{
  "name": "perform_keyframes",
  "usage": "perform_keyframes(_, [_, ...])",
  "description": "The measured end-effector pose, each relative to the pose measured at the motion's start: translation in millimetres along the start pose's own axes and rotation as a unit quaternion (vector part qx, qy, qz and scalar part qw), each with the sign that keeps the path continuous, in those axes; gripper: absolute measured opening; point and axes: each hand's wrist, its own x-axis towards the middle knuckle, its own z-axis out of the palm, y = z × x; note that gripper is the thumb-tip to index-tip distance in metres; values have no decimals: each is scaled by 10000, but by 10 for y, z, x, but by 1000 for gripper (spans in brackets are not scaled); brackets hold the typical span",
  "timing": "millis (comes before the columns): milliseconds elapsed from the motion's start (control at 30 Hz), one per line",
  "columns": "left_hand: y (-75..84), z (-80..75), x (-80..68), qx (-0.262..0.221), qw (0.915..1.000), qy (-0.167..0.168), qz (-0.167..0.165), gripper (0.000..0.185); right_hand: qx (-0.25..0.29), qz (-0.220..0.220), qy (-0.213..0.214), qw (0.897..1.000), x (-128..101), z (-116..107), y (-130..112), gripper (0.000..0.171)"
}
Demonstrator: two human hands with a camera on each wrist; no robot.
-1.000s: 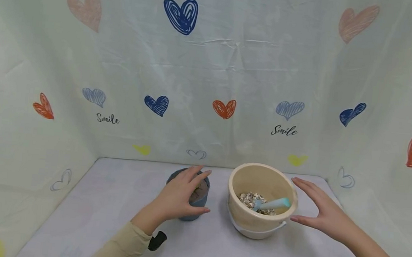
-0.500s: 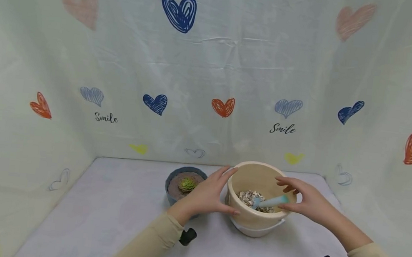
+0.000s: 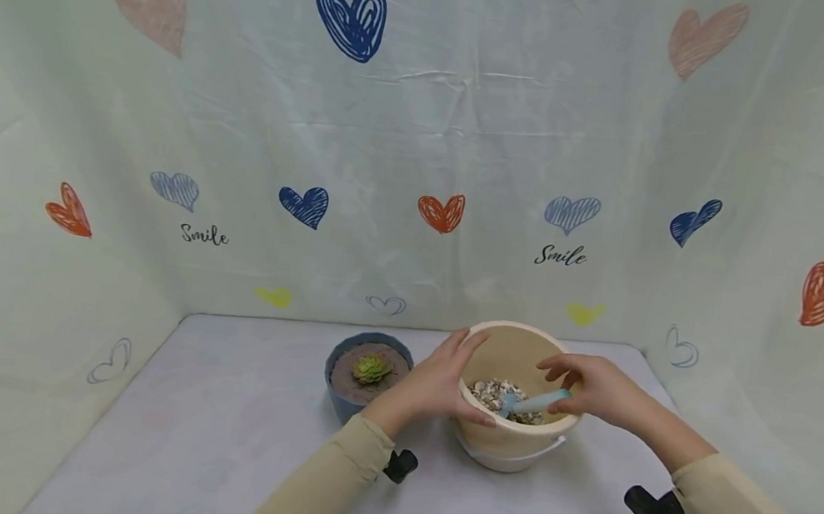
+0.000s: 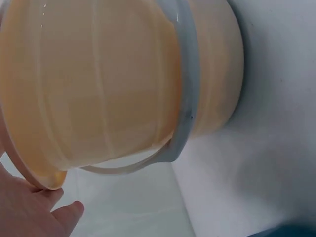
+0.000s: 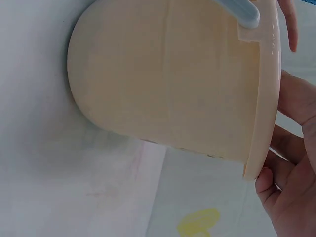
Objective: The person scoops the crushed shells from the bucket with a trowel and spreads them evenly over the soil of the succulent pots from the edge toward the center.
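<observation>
A cream bucket (image 3: 509,441) stands on the table, with pale, mottled chips (image 3: 494,393) inside. My left hand (image 3: 439,381) holds its left rim, thumb toward the front; in the left wrist view that hand (image 4: 29,210) is at the rim. A small light-blue shovel (image 3: 538,402) leans in the bucket, its blade down among the chips. Over the right rim, my right hand (image 3: 597,391) pinches the end of the shovel's handle. The right wrist view shows this hand (image 5: 296,182) beside the rim, the shovel hidden there.
A blue-grey pot (image 3: 338,400) with brown soil and a green succulent (image 3: 372,369) stands left of the bucket, partly behind my left forearm. The bucket's white handle (image 3: 512,456) hangs down in front. A heart-printed curtain (image 3: 378,145) closes off the back and sides.
My left hand has moved right, from over the pot to the bucket's rim, uncovering the succulent. My right hand has come left from beside the bucket to the shovel's handle.
</observation>
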Motion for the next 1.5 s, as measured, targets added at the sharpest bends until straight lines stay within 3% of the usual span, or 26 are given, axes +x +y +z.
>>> perform_keyframes(367, [-30,88,16,-8,9999,-171,-14,119,-845,487,-772,9922,100,-36,-170,38])
perform_keyframes(500, [-16,117,25,-80,9998,-176,-9,117,-992,566,-834,9899,110,-29,-170,34])
perform_keyframes(767, [-38,105,24,-218,9997,-107,6,116,-574,143,49,9982,166,-3,-57,24])
perform_keyframes(933, [-66,104,30,-213,9997,-66,68,115,-431,131,427,9981,252,38,-37,24])
perform_keyframes(1500, [-103,127,29,-409,9991,-44,44,112,151,941,808,9922,308,126,-102,22])
